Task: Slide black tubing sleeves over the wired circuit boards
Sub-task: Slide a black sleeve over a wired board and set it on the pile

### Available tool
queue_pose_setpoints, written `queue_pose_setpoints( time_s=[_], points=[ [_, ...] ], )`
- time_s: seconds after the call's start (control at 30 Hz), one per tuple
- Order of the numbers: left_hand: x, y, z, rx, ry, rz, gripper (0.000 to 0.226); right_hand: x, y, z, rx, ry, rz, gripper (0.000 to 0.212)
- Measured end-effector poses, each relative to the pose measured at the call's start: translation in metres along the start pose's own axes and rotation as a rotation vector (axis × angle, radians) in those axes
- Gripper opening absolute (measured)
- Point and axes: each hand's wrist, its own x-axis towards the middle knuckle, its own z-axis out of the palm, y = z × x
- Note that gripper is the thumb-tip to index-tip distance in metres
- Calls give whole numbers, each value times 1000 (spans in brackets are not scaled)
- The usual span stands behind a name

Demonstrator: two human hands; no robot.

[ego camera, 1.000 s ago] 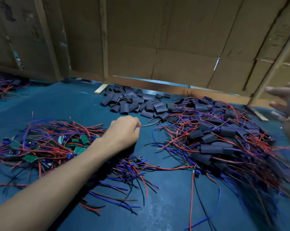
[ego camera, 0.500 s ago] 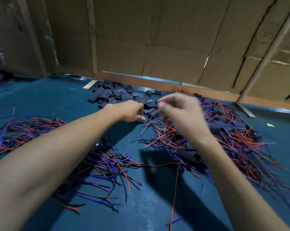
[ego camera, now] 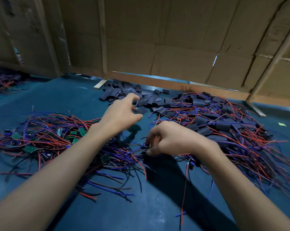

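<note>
Bare boards (ego camera: 40,137) left — sleeves (ego camera: 124,94) behind, sleeved pile (ego camera: 221,124) right.

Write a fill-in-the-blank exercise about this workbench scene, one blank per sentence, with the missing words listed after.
1. The left hand reaches toward the loose pile of short black tubing sleeves, its fingers spread and holding ____.
2. The right hand pinches a bundle of thin ____ and blue wires.
3. The bare circuit boards in the tangle on the left are ____ in colour.
4. Everything lies on a ____ table mat.

Missing words: nothing; red; green; blue
</note>
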Motion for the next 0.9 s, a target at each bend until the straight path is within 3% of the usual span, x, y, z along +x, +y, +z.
queue_pose_setpoints(
  time_s=[0.13,0.23,0.43,0.5,0.6,0.67,0.9],
  points=[
    [-32,-9,10,-46,83,110,62,4,-7,10,117,134,-6,32],
    [-40,-18,15,-113,111,126,64,10,-19,34,-85,102,-26,24],
    [-43,-24,16,-240,288,99,62,-5,-13,2,22,34,83,19],
    [-44,-22,15,-285,323,87,62,-12,-12,-13,180,73,113,14],
    [-45,-19,13,-334,374,74,60,-22,-9,-31,685,108,140,10],
    [-46,-18,12,-346,395,84,59,-27,-2,-41,792,161,147,11],
    [-50,-14,12,-183,303,390,58,-37,19,-59,627,353,92,9]
  ],
)
